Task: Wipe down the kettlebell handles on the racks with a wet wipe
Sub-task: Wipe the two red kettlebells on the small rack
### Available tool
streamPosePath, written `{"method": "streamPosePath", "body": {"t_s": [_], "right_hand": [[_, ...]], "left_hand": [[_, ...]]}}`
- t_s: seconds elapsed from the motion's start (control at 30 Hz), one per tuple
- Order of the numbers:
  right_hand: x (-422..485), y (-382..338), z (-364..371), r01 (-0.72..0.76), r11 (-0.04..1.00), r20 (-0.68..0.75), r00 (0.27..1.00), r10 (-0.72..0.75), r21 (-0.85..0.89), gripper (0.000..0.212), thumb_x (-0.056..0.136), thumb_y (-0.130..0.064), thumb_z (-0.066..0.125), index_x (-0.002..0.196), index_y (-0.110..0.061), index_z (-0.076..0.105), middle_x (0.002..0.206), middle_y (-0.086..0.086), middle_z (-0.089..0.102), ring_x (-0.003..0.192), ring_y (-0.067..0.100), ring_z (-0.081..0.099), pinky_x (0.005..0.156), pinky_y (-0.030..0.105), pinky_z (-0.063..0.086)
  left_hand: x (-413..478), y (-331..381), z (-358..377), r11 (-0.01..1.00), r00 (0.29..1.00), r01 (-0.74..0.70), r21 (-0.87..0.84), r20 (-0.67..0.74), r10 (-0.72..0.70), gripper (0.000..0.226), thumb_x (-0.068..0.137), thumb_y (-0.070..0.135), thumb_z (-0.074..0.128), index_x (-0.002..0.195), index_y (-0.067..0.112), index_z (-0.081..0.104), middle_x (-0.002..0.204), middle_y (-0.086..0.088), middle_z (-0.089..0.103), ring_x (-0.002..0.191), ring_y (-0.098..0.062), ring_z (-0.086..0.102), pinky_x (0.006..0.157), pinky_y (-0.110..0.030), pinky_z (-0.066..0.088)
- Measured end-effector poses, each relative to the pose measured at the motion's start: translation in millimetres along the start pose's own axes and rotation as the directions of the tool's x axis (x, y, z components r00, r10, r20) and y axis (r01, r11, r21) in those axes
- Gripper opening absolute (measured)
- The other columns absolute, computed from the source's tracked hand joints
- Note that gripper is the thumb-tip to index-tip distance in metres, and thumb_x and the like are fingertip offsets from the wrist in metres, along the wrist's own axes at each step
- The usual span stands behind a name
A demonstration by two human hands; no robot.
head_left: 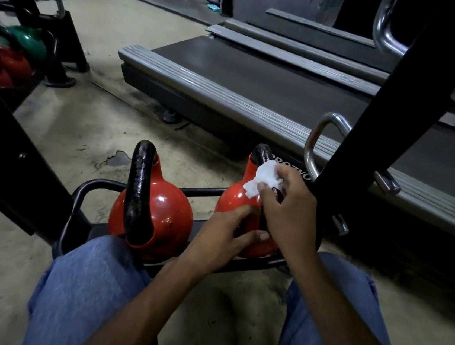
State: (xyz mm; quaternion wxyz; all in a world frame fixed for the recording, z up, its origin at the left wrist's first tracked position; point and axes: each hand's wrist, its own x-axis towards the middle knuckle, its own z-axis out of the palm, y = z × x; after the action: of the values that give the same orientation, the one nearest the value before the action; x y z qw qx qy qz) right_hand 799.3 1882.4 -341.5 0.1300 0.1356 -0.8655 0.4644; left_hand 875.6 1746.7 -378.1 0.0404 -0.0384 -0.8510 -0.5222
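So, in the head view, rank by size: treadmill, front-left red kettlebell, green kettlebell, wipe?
1. Treadmill
2. Front-left red kettlebell
3. Green kettlebell and wipe look alike; the kettlebell is farther off, partly hidden.

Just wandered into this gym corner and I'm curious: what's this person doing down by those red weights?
A person is down low at a black rack holding two red kettlebells. Their right hand holds a white wet wipe against the black handle of the right kettlebell, while the left hand rests on that bell's red body, apparently steadying it. The left kettlebell stands untouched beside it, its handle glossy.
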Motion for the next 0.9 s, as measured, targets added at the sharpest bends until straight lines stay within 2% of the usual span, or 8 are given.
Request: {"method": "streamPosePath", "body": {"t_s": [0.13,0.2,0.33,0.4,0.57,0.7,0.8,0.9], "right_hand": [[13,-7,4,-0.236,0.948,0.071,0.972,0.226,0.215,0.012,0.093,-0.032,0.061,0.085,-0.030,0.070,0.080,-0.015,0.071,0.079,0.006,0.066,0.076,0.035,0.050],[24,-7,3,-0.370,0.847,0.144,0.929,0.341,0.382,0.031,0.093,-0.023,0.058,0.062,-0.021,0.060,0.061,-0.010,0.060,0.062,0.013,0.056,0.067,0.037,0.045],[30,2,-4,-0.642,0.552,0.432,0.767,0.475,0.533,0.041,0.083,-0.028,0.058,0.103,0.005,0.075,0.102,0.033,0.073,0.099,0.055,0.070,0.092,0.062,0.058],[35,1,-7,-0.721,0.421,0.521,0.691,0.501,0.551,0.053,0.090,-0.022,0.048,0.123,0.018,0.060,0.110,0.036,0.071,0.101,0.052,0.070,0.087,0.059,0.060],[46,2,-6,-0.781,0.160,0.665,0.604,0.440,0.604,0.043,0.105,-0.016,0.027,0.113,0.009,0.061,0.099,0.023,0.077,0.087,0.033,0.078,0.078,0.043,0.064],[47,-4,-4,-0.747,0.222,0.656,0.660,0.366,0.627,0.030,0.103,-0.025,0.039,0.093,-0.005,0.058,0.095,0.024,0.071,0.087,0.033,0.070,0.082,0.039,0.061],[56,-17,-1,-0.739,0.295,0.613,0.670,0.419,0.606,0.039,0.109,-0.031,0.044,0.110,0.001,0.066,0.097,0.023,0.073,0.083,0.033,0.072,0.069,0.034,0.062],[29,-12,2,-0.317,0.896,0.165,0.947,0.277,0.311,0.026,0.107,-0.018,0.050,0.105,-0.007,0.073,0.097,0.011,0.077,0.097,0.033,0.071,0.078,0.032,0.053]], "left_hand": [[3,-3,-2,0.995,1.000,-0.004,0.100,0.009,0.003,0.042,0.092,0.059,0.065,0.129,0.039,0.062,0.119,0.016,0.069,0.110,-0.002,0.064,0.095,-0.042,0.055],[3,-4,-3,0.993,1.000,-0.006,0.122,0.013,0.004,0.043,0.092,0.060,0.065,0.130,0.039,0.062,0.122,0.017,0.069,0.112,-0.001,0.063,0.097,-0.041,0.055],[3,-2,-2,0.988,1.000,-0.027,0.152,0.020,0.024,0.043,0.094,0.057,0.064,0.132,0.036,0.062,0.129,0.017,0.067,0.117,0.001,0.061,0.101,-0.038,0.053],[4,-1,-2,0.986,1.000,-0.023,0.168,0.022,0.020,0.044,0.094,0.057,0.064,0.132,0.035,0.062,0.129,0.016,0.067,0.117,0.000,0.061,0.100,-0.038,0.052],[3,-3,-1,0.982,1.000,-0.017,0.188,0.013,0.015,0.041,0.095,0.057,0.064,0.129,0.034,0.063,0.119,0.014,0.070,0.109,0.000,0.063,0.096,-0.037,0.053],[5,1,-4,0.980,1.000,-0.014,0.199,0.027,0.009,0.041,0.094,0.058,0.064,0.127,0.034,0.064,0.117,0.013,0.070,0.107,-0.002,0.063,0.095,-0.039,0.053],[6,2,-5,0.980,0.999,-0.015,0.196,0.036,0.008,0.040,0.093,0.056,0.066,0.125,0.033,0.066,0.117,0.014,0.070,0.110,-0.005,0.063,0.098,-0.041,0.051],[4,3,-5,0.988,0.999,0.011,0.157,0.033,-0.017,0.042,0.092,0.057,0.065,0.127,0.034,0.065,0.120,0.015,0.070,0.112,-0.004,0.063,0.099,-0.042,0.052]]}}
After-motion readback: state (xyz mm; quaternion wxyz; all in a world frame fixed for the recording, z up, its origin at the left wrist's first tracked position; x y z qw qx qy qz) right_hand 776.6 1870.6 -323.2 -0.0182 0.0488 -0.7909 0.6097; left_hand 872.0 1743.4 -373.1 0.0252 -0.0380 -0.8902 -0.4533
